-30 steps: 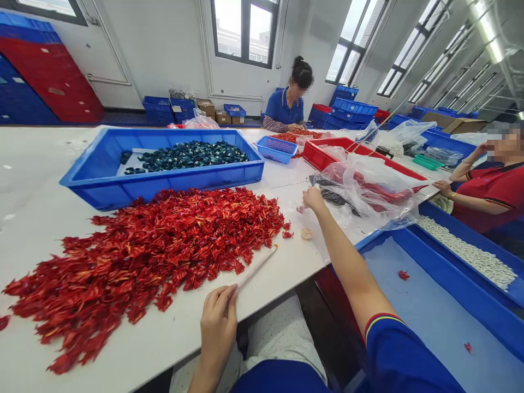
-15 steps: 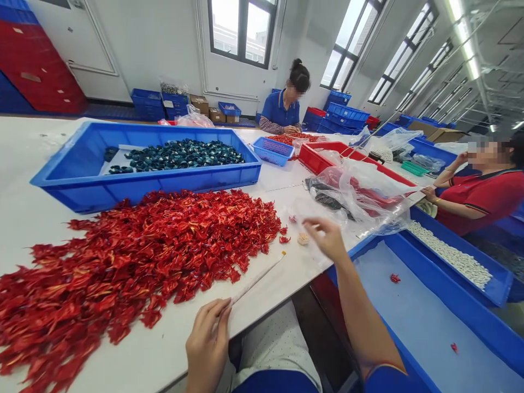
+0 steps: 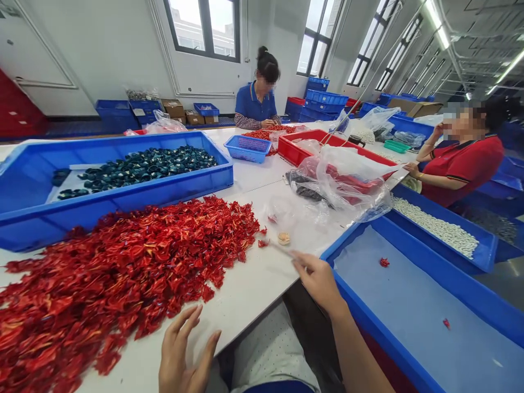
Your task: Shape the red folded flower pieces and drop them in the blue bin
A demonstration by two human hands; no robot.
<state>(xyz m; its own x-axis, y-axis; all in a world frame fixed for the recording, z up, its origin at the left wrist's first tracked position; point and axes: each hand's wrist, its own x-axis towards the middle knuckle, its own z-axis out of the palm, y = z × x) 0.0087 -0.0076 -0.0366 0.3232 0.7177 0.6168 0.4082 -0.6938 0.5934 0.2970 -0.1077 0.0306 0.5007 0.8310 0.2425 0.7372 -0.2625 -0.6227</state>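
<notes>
White walls [image 3: 102, 49] frame a dark-framed window [image 3: 202, 27] straight ahead, a white door [image 3: 41, 65] to its left, and tall windows [image 3: 397, 54] running down the right side. Strip lights [image 3: 437, 30] cross the ceiling; stacked blue crates [image 3: 321, 101] and cardboard boxes [image 3: 174, 108] line the far wall.

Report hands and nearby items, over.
Right hand pinching thin white stick, near blue tray. Left hand open, empty, beside red petal pile.

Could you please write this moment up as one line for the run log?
left hand: open, empty | right hand: holds thin stick | nearby: red petals, blue tray
</notes>
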